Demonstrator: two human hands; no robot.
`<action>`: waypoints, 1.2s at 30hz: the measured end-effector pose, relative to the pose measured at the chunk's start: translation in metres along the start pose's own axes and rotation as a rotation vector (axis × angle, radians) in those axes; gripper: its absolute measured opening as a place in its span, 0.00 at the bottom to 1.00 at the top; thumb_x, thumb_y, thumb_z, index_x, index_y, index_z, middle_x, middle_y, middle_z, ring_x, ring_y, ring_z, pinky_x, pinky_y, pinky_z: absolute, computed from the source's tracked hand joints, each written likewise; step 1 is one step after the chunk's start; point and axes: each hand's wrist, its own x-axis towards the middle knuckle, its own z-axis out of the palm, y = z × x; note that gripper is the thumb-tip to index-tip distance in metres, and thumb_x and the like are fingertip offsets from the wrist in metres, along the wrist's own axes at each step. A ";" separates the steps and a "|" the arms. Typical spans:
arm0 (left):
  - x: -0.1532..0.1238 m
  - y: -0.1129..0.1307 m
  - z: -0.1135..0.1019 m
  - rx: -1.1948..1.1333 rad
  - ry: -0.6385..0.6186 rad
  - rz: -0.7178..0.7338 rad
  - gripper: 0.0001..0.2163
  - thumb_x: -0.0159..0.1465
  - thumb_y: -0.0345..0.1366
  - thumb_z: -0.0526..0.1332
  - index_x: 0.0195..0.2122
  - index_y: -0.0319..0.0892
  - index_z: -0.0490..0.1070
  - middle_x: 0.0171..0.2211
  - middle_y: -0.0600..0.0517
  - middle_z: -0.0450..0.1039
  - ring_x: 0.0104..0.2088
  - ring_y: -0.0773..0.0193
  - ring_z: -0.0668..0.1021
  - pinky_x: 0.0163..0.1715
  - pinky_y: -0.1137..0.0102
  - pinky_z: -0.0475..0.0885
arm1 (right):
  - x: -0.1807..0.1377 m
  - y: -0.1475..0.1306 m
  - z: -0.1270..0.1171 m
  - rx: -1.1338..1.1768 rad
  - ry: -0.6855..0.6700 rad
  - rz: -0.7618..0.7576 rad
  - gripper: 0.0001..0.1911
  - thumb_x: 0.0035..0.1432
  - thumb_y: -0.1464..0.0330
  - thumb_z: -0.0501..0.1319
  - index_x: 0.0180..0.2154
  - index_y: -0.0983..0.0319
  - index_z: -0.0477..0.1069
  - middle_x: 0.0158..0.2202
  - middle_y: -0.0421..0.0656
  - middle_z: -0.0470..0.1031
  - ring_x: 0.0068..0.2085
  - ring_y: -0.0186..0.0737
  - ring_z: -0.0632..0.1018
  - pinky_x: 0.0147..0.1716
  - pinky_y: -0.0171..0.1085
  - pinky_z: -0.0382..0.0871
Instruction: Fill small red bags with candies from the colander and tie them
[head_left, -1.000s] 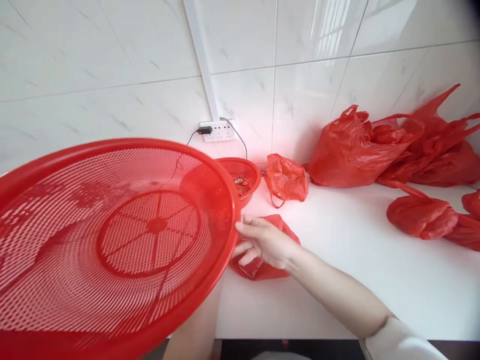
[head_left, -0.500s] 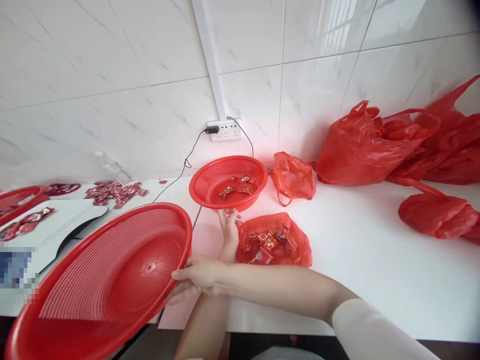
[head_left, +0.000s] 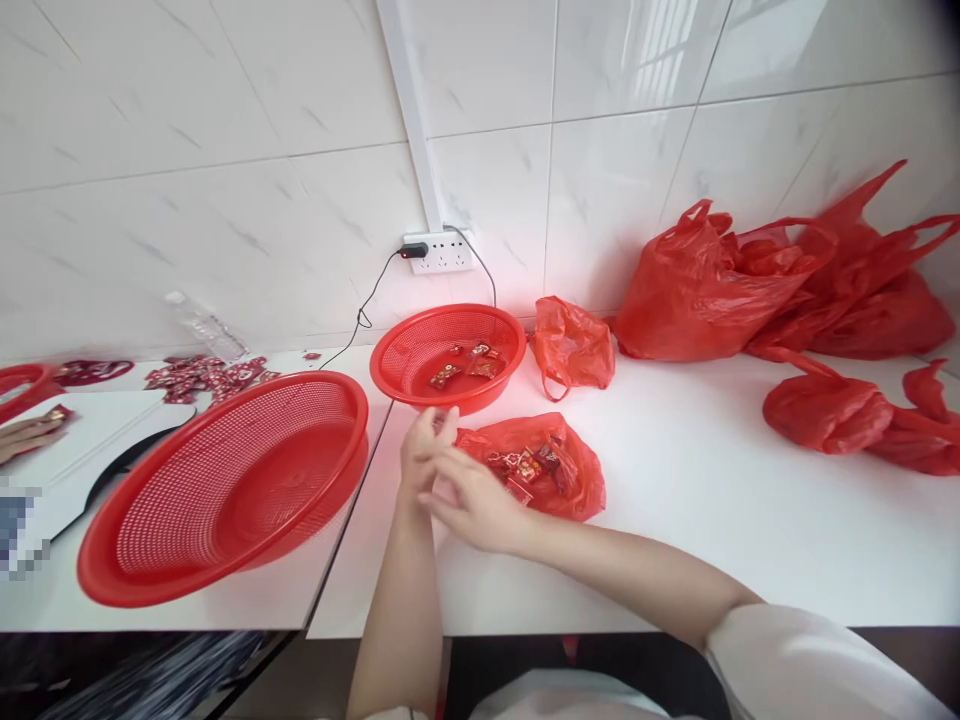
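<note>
A large red mesh basket rests tilted on the white counter at the left, with no hand on it. My left hand is raised just left of an open red plastic bag holding small red wrapped packets; its fingers are curled loosely. My right hand lies in front of that bag with its fingers stretched out, holding nothing, and overlaps my left wrist. Behind the hands stands a smaller red mesh basket with a few red packets in it.
Several knotted red plastic bags lie along the tiled wall at the right, one smaller bag beside the small basket. A wall socket has a black cable. Loose red packets and another person's hand are at the far left.
The large basket came down from in front of the camera and now rests on the counter. My right hand let go of its rim and moved to the open bag, beside my left hand.
</note>
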 end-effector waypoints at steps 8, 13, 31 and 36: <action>-0.052 0.005 -0.010 0.812 -0.123 -0.023 0.12 0.57 0.46 0.60 0.24 0.45 0.65 0.28 0.45 0.72 0.32 0.50 0.76 0.28 0.66 0.62 | -0.063 0.048 -0.106 -1.069 0.232 0.381 0.28 0.55 0.63 0.64 0.54 0.70 0.65 0.61 0.65 0.62 0.62 0.62 0.64 0.57 0.59 0.57; -0.041 0.034 -0.041 0.486 -0.124 0.054 0.07 0.55 0.38 0.60 0.22 0.44 0.67 0.24 0.52 0.71 0.27 0.58 0.74 0.27 0.69 0.62 | -0.064 0.037 -0.174 -0.929 0.155 0.692 0.15 0.61 0.60 0.56 0.32 0.63 0.76 0.34 0.52 0.80 0.38 0.51 0.79 0.38 0.45 0.70; 0.009 0.123 0.002 -0.910 -0.337 0.400 0.16 0.64 0.41 0.60 0.53 0.52 0.68 0.54 0.48 0.70 0.52 0.56 0.75 0.54 0.57 0.68 | 0.006 0.000 -0.184 -0.287 0.778 -0.077 0.28 0.59 0.63 0.61 0.59 0.54 0.59 0.63 0.47 0.61 0.59 0.48 0.69 0.56 0.50 0.67; -0.007 0.120 0.011 -0.485 -0.629 0.320 0.36 0.58 0.33 0.67 0.65 0.55 0.52 0.36 0.55 0.71 0.34 0.65 0.76 0.44 0.62 0.72 | -0.004 -0.024 -0.178 -0.591 0.637 -0.122 0.10 0.63 0.71 0.54 0.40 0.57 0.74 0.40 0.44 0.78 0.41 0.42 0.78 0.43 0.42 0.73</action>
